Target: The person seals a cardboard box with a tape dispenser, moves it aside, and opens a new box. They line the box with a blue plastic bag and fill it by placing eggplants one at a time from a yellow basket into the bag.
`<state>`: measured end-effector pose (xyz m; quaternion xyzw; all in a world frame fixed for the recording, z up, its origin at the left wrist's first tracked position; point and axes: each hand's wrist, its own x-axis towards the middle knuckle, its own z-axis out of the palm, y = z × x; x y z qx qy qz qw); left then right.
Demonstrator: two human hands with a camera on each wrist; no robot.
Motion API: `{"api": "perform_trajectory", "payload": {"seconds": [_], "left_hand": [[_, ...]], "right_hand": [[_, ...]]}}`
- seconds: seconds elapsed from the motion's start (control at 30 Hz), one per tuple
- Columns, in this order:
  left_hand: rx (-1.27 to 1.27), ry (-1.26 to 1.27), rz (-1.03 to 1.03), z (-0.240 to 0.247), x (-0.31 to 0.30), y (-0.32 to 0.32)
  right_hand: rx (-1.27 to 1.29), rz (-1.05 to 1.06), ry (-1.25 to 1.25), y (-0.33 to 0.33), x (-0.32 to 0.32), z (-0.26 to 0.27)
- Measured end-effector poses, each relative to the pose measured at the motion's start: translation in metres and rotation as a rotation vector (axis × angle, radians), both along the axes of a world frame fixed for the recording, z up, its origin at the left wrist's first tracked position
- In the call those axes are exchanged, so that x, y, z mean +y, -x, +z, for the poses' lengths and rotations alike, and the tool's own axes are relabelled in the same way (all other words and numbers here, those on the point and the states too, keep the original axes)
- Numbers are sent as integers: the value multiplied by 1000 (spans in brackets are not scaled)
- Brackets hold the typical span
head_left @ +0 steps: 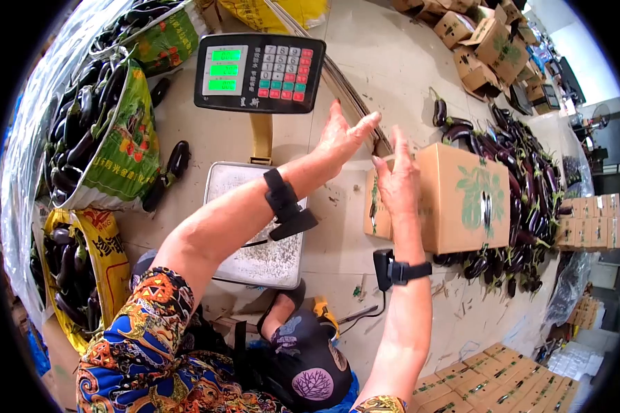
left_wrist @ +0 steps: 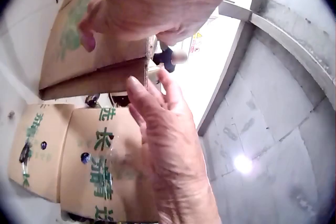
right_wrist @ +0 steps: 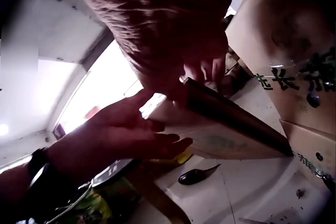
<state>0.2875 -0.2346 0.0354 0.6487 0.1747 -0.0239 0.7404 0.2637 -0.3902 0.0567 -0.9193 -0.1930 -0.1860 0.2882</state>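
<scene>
1. Between both hands, above the pale tiled floor: a flat-packed brown cardboard carton, nearly edge-on in the head view, long side running away past the black scale head with green displays.
2. Left hand open, digits spread around the near end. Right hand also open, fingers mostly straight, at that same end. No tight grip visible; can't tell about pressure from either.
3. Step in hand, best guess: getting hold of the folded carton for opening out, with a narrow gap along one side.
4. Next move probably calls for steadying one panel and easing the opposite one away, no creasing.
5. Edges to watch: scale head near the left fingers, upright brown box with green leaf print right beside the right hand, heaped dark purple eggplants beyond.
6. Better room, imo: over bare tiles between the speckled metal scale platform and that upright box.
</scene>
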Motion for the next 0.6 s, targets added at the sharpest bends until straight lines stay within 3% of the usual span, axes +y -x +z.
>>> {"api": "perform_trajectory", "payload": {"seconds": [0.07,0.1,0.23,0.27,0.33,0.4,0.5,0.6], "left_hand": [[-140,58,-52,-1,8,-7],[-185,60,-77,-6,10,-11],[-242,88,-66,9,10,-8],[-253,87,-66,20,10,-6],[-264,-146,-112,51,14,5],[-364,-346,-139,40,12,5],[-319,-421,-220,42,18,8],[-378,-487,-167,37,25,6]], "right_hand": [[234,-15,10,-21,6,-17],[135,-38,-14,-20,16,-15],[209,-117,106,-4,39,21],[194,-91,15,1,38,30],[176,-79,-65,9,31,41],[228,-97,-30,27,22,45],[288,-212,-65,56,15,45],[394,-270,-15,65,-6,56]]}}
